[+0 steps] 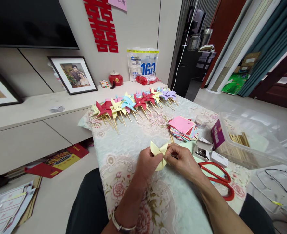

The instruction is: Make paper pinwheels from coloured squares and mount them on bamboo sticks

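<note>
Floral-clothed bench, living room. Left hand and right hand both pinch yellow paper pinwheel, its folded points splaying upward, away from hands.

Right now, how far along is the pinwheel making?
A row of finished pinwheels on sticks lies along the far side of the table. In hand: both hands, left hand and right hand, hold a yellow paper piece, folded, with no stick. Left: a stack of coloured paper squares and the sticks in the clear bin.
</note>
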The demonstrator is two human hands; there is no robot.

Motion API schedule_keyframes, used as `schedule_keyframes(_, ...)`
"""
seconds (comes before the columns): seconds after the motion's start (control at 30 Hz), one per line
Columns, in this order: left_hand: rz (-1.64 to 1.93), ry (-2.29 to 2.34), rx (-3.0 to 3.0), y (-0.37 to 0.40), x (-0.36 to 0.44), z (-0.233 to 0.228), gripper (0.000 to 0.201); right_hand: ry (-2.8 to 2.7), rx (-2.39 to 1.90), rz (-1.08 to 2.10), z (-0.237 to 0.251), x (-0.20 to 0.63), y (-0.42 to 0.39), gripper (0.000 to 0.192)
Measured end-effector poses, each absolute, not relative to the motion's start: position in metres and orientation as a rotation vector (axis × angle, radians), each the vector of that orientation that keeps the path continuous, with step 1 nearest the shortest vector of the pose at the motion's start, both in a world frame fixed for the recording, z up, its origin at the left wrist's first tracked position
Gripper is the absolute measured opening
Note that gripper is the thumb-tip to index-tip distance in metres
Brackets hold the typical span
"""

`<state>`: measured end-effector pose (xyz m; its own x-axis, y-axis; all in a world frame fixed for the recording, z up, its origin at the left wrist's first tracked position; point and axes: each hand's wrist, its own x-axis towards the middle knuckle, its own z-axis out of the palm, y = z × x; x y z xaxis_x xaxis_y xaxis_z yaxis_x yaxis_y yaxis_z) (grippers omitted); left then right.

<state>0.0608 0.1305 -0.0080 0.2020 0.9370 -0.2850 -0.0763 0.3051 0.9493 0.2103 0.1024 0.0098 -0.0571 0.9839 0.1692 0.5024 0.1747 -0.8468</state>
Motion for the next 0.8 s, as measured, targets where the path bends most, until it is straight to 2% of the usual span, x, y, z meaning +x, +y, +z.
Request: schedule_keyframes(0.8, 0.92, 1.102, 1.014, 0.128, 0.058, -0.006, 0.018, -1.664, -1.499, 0.801, 0.021, 0.217, 0.097, 0.011)
